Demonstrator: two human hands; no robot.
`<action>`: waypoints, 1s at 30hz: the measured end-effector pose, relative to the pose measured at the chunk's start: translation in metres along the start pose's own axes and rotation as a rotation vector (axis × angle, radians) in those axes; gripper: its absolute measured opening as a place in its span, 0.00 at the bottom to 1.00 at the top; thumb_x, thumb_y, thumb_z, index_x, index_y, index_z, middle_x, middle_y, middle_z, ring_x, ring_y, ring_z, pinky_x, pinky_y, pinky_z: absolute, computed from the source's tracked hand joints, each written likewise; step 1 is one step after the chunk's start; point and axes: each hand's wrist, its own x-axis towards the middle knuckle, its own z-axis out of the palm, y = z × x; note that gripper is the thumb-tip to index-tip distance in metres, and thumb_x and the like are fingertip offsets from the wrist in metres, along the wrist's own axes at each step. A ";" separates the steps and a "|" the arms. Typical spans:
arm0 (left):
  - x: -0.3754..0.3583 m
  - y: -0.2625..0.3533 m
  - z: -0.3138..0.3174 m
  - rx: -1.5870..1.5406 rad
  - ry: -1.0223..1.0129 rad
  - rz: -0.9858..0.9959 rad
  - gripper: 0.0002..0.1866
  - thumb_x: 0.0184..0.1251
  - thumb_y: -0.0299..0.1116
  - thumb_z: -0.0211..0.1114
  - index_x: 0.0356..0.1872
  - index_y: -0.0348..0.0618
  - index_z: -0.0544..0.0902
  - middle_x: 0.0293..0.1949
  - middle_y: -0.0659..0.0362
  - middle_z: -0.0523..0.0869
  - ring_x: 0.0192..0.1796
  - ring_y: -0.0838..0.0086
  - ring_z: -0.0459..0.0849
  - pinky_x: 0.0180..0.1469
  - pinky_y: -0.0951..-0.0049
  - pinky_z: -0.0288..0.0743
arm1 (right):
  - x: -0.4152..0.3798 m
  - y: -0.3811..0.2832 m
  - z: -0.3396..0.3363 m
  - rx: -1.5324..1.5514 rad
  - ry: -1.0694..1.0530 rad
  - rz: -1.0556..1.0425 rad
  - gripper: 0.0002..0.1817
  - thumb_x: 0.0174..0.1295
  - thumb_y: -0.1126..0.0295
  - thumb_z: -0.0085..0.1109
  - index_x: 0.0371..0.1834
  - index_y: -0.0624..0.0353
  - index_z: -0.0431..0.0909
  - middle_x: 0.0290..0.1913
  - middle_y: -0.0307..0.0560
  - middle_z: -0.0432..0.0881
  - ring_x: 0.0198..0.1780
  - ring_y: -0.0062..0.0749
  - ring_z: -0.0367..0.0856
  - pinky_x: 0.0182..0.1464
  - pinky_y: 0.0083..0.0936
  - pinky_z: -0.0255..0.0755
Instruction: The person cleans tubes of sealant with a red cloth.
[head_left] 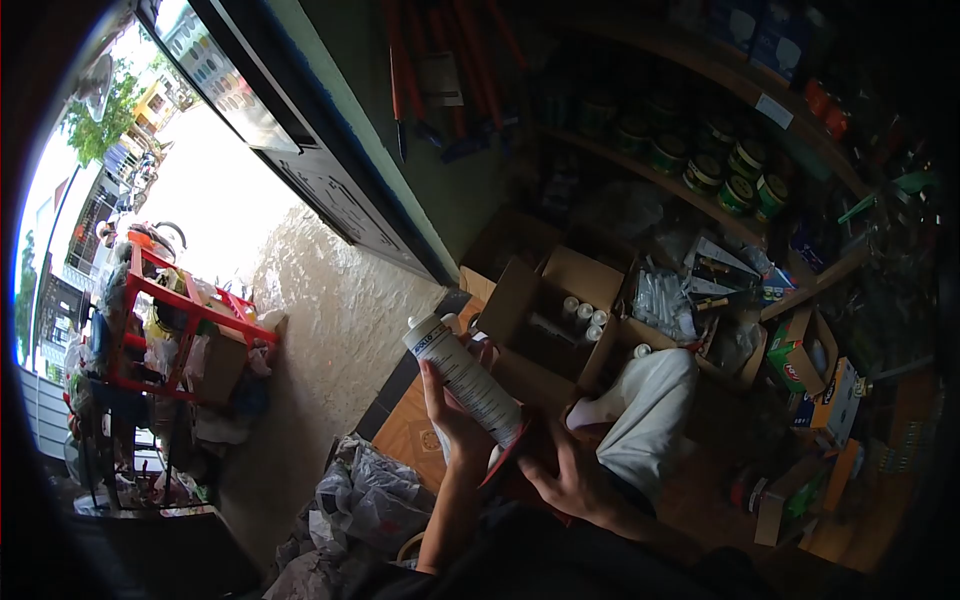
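Observation:
A white cartridge [462,378] with printed text and a pale nozzle end lies tilted between my hands, its nozzle end toward the upper left. My left hand [455,415] is wrapped round the side of the cartridge. At its lower end, my right hand [565,472] has its fingers closed by a dark red edge [508,452]; what exactly they grip is hard to make out. Beyond my hands stands an open cardboard box [520,300] with several white-topped cartridges [584,312] inside.
Green tins [737,192] line a shelf on the right. Clear plastic packs [663,300] and small boxes [800,350] lie below. Grey plastic bags [375,495] are beside my left arm. A red rack [150,290] stands outside the doorway. My bent leg [650,420] is near the boxes.

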 end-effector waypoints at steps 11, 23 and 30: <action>-0.007 0.009 -0.011 -0.006 -0.056 -0.080 0.39 0.74 0.65 0.46 0.63 0.33 0.68 0.57 0.46 0.78 0.63 0.58 0.76 0.67 0.54 0.70 | 0.009 0.011 -0.009 0.150 -0.115 -0.036 0.19 0.75 0.63 0.47 0.59 0.68 0.71 0.48 0.61 0.83 0.53 0.50 0.84 0.62 0.37 0.70; -0.050 -0.024 0.009 -0.090 -0.393 -0.427 0.41 0.77 0.64 0.33 0.77 0.42 0.51 0.76 0.45 0.58 0.76 0.56 0.61 0.77 0.59 0.55 | 0.042 -0.008 -0.015 -0.218 -0.109 -0.335 0.36 0.72 0.66 0.52 0.79 0.65 0.47 0.80 0.64 0.46 0.80 0.52 0.48 0.76 0.40 0.48; -0.049 -0.028 0.000 -0.072 -0.383 -0.215 0.40 0.77 0.62 0.41 0.78 0.45 0.48 0.76 0.47 0.58 0.77 0.55 0.59 0.76 0.54 0.56 | 0.060 -0.015 -0.010 -0.292 -0.130 -0.296 0.40 0.67 0.62 0.58 0.79 0.61 0.51 0.78 0.66 0.51 0.76 0.63 0.56 0.73 0.47 0.57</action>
